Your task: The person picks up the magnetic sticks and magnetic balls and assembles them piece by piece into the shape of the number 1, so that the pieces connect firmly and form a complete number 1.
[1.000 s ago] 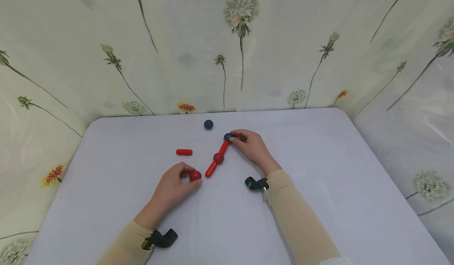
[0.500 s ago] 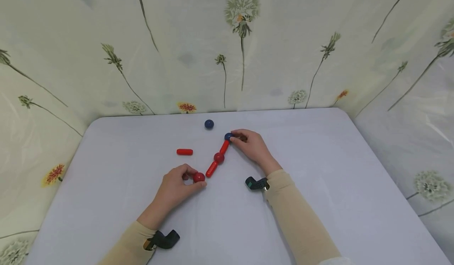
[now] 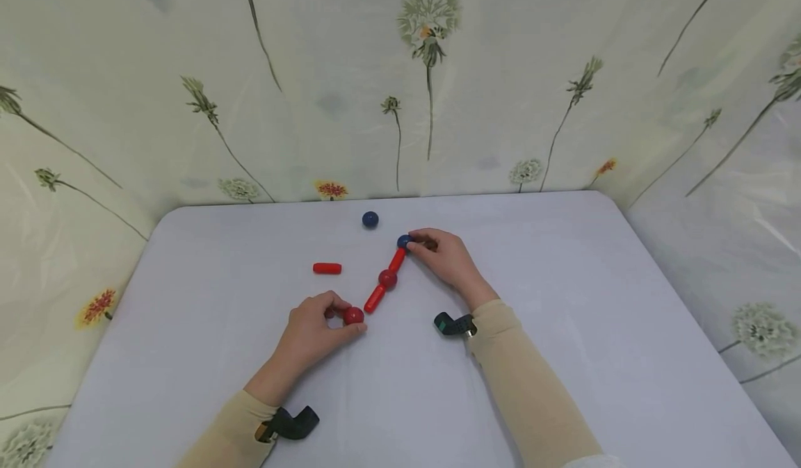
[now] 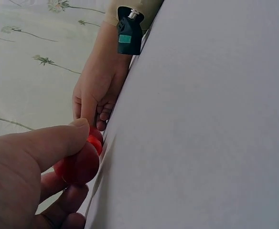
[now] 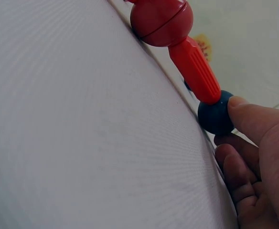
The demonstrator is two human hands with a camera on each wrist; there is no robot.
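My left hand [image 3: 313, 332] pinches a red ball [image 3: 353, 315] between thumb and fingers, low over the table. The ball [image 4: 80, 164] looks large and glossy in the left wrist view. Just beyond it lies a joined chain: a red rod [image 3: 375, 299], a second red ball [image 3: 388, 278], another red rod [image 3: 397, 260] and a blue ball [image 3: 405, 242]. My right hand [image 3: 447, 259] grips that blue ball [image 5: 216, 114] at the chain's far end. In the head view, a small gap separates the held red ball from the chain's near rod.
A loose red rod [image 3: 327, 268] lies left of the chain. Another blue ball [image 3: 370, 220] sits near the back edge of the white-covered table [image 3: 532, 266]. Behind hangs a flower-printed cloth [image 3: 300, 106]. Each wrist wears a dark camera mount [image 3: 453, 324].
My left hand has shifted slightly right with the red ball, nearer the chain's near rod. The right hand keeps its hold on the blue ball, and the chain stays practically in place.
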